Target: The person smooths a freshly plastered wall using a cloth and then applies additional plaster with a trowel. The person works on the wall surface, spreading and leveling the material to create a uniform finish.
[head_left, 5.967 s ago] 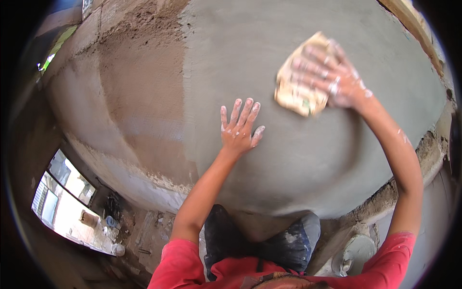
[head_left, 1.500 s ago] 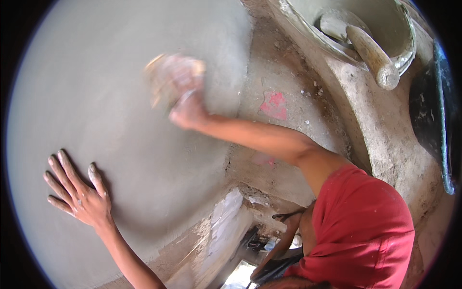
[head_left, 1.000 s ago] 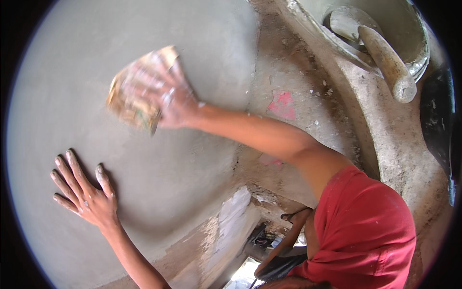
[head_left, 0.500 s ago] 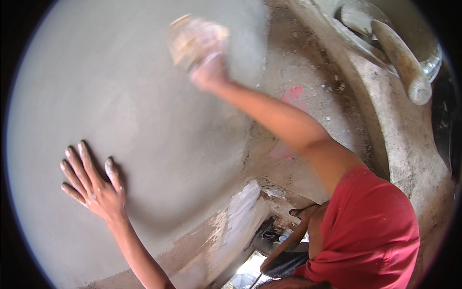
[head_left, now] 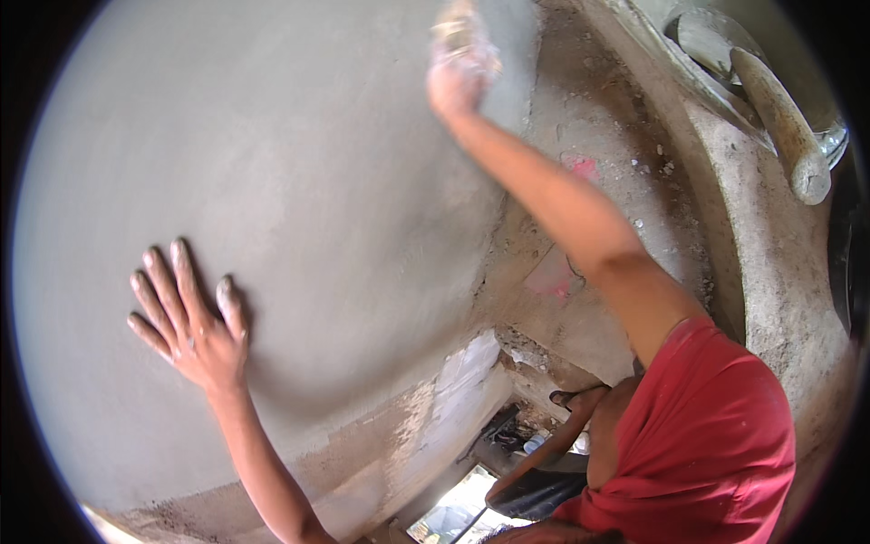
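Note:
My left hand [head_left: 207,343] lies flat with fingers spread on a smooth grey plastered surface [head_left: 317,199], at the left. Pale grey smears cover its fingertips. Far up, near the right edge of the plaster, my right hand [head_left: 458,86] is closed around a tan block [head_left: 456,34]. Motion blurs both, so I cannot tell whether the block is a sponge or a wooden float. It is at or close to the plaster.
Right of the plaster runs a rough brown strip [head_left: 580,109] with crumbs and pink marks. At upper right, a tool with a thick handle [head_left: 784,127] rests in a rounded container [head_left: 820,54]. Below are a pale ledge [head_left: 453,385] and a bright opening [head_left: 467,503].
My right hand has swept the tan block right and upward, toward the plaster's right edge. My left hand stays flat on the plaster while the whole view shifts slightly.

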A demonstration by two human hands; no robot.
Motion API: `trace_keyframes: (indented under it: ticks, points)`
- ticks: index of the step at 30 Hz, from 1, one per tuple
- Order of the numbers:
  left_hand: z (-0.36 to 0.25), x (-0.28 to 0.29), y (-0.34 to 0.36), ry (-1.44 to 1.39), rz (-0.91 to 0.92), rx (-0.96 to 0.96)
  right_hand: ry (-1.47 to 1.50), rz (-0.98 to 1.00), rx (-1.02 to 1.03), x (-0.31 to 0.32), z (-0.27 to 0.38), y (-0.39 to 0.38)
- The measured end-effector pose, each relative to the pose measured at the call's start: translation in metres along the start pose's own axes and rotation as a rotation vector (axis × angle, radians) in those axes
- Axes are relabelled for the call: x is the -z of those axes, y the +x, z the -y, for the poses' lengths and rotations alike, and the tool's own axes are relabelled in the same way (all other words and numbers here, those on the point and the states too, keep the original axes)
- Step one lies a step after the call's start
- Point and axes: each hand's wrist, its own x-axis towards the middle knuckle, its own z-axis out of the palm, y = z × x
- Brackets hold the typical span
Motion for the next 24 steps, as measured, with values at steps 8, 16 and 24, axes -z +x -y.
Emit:
trace_keyframes:
  ticks: [8,16,24]
  points:
    - [0.000,0.005,-0.002,0.079,0.119,0.046,0.504,0.202,1.043,0.044,0.023,-0.085]
    - [0.002,0.000,-0.010,0.040,0.096,0.029,0.307,-0.002,0.279,0.031,0.068,-0.029]
    - [0.011,0.005,-0.018,-0.007,0.102,0.025,0.326,0.246,0.854,0.044,0.055,-0.080]
